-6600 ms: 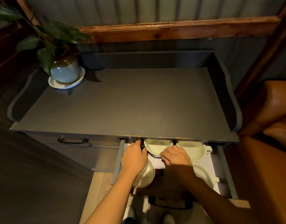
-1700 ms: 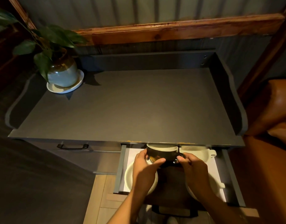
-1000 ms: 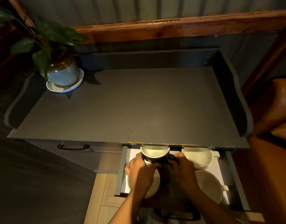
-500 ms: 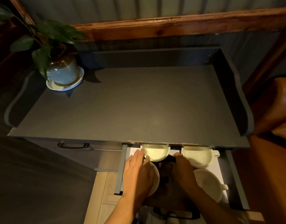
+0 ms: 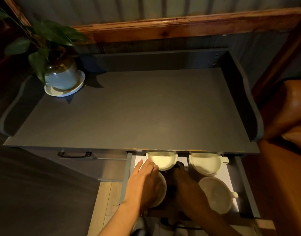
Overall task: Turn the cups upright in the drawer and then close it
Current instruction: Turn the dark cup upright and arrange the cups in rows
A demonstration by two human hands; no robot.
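Drawer [image 5: 129, 169]: pulled open under the table [image 5: 137, 113].
Cups [image 5: 205, 164]: four cream ones inside, back pair mouth-up.
Left hand [image 5: 143, 181]: fingers spread flat over the front-left cup [image 5: 161, 188].
Right hand [image 5: 185, 186]: in shadow between the cups; grip can't be told.

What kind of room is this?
Probably a room in a home, maybe a dining or living room. There's a dark cabinet with a potted plant on top, an open drawer full of cups, and a leather seat beside it.

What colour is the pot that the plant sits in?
The plant pot is pale blue-green with a brownish top, seen in the head view.
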